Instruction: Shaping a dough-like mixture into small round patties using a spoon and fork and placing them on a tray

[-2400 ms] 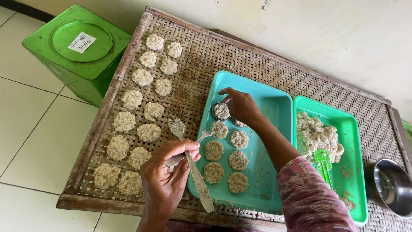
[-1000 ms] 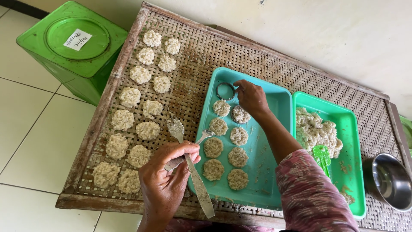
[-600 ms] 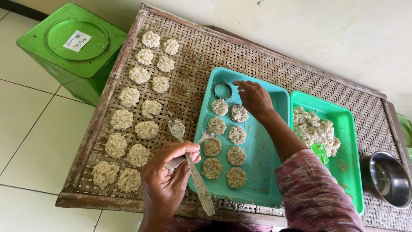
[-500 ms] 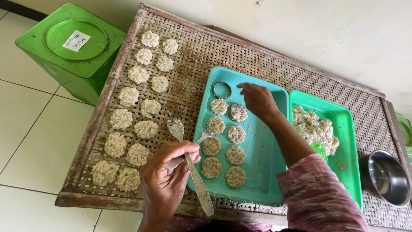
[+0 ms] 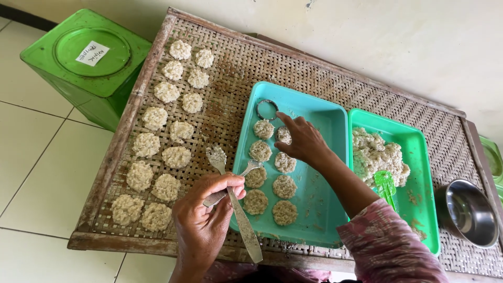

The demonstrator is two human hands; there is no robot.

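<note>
My left hand [image 5: 201, 222] holds two metal forks [image 5: 226, 178] crossed, their tines near the teal tray's left edge. My right hand [image 5: 302, 141] hovers over the teal tray [image 5: 325, 173], fingers spread, fingertips by a small metal ring mould [image 5: 266, 109] lying at the tray's far left corner. Several round flattened rice cakes [image 5: 272, 181] lie in two columns in that tray. More rice cakes [image 5: 166, 139] sit in rows on the woven bamboo rack [image 5: 230, 68].
A green tray [image 5: 419, 157] to the right holds a heap of sticky rice [image 5: 374, 154] and a green spatula [image 5: 386, 186]. A steel bowl [image 5: 467, 212] stands at the right end. A green lidded tin [image 5: 86, 57] stands on the tiled floor at left.
My right hand set the ring mould down at the tray's far left corner, moved right, then came back near it. One more rice cake lies in the tray. My left hand stayed put.
</note>
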